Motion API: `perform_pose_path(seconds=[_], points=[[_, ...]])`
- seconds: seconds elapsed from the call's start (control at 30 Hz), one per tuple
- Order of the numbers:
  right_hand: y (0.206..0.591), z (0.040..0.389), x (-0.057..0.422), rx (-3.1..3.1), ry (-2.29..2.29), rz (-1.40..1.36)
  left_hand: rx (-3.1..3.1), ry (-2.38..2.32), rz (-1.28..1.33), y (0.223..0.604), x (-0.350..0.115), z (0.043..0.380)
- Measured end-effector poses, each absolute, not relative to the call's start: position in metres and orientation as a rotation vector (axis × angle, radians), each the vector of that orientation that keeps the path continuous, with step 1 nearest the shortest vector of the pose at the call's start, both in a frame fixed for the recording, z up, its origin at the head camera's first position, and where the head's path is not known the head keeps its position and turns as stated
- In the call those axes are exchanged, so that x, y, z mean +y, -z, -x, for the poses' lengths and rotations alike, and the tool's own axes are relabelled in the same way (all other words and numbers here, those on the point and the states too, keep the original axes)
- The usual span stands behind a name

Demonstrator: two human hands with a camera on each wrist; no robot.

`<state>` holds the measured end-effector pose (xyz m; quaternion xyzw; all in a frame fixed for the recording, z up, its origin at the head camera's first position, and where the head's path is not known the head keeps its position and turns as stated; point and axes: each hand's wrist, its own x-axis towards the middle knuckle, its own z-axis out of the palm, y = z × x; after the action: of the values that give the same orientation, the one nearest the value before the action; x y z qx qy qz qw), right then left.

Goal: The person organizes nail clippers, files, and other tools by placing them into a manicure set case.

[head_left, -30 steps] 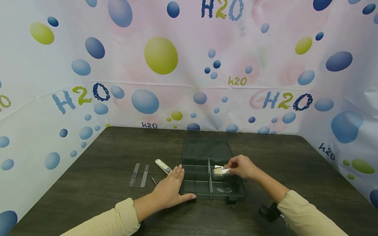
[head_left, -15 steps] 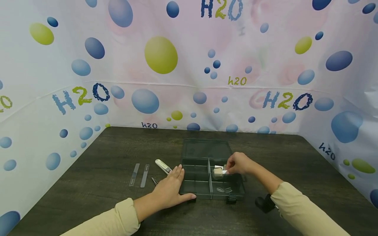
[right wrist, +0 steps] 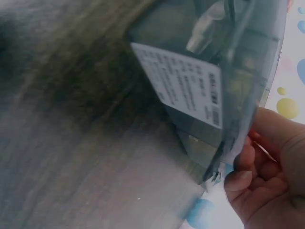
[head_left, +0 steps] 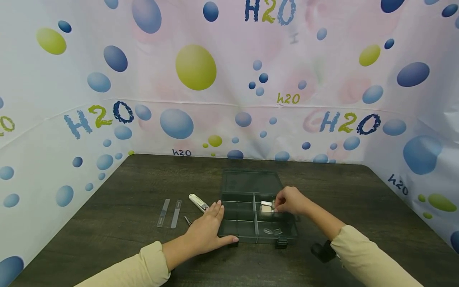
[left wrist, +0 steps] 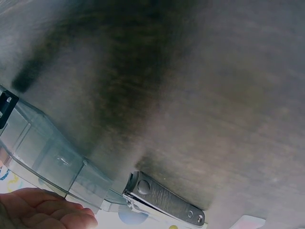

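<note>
A dark translucent organizer box (head_left: 238, 231) lies with its lid (head_left: 251, 181) folded back. My left hand (head_left: 205, 229) rests along its left edge, fingers straight, thumb at the front. My right hand (head_left: 291, 200) reaches over the right wall into the back right compartment. Its fingertips pinch a small white item, mostly hidden by the fingers, beside a white-and-beige item (head_left: 266, 208). Small clear pieces (head_left: 267, 230) sit in the front right compartment. In the right wrist view, the box wall with a printed label (right wrist: 181, 86) stands before the curled fingers of my right hand (right wrist: 267, 171).
A nail clipper (head_left: 198, 202) lies left of the box, also seen as a metal nail clipper (left wrist: 167, 200) in the left wrist view. Tweezer-like tips (head_left: 188, 220) show beside my left hand. Two flat files (head_left: 163, 213) lie farther left. A black object (head_left: 322, 252) is near my right sleeve.
My right hand has shifted slightly left and deeper into the back right compartment, and the white item it pinches now shows much less. My left hand has stayed in place.
</note>
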<state>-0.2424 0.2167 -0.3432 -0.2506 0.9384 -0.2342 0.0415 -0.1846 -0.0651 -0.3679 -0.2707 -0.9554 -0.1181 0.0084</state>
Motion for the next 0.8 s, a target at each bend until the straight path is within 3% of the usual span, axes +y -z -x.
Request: perform_pose_path(seconds=[0.33,0.8], points=[[0.344,0.218,0.221,3.209,0.786,0.758,-2.956,0.364,0.853,0.368,-0.065,0.184],[0.356,0.182,0.233,3.196,0.557,0.685,-2.956,0.364,0.854,0.368,-0.066,0.185]])
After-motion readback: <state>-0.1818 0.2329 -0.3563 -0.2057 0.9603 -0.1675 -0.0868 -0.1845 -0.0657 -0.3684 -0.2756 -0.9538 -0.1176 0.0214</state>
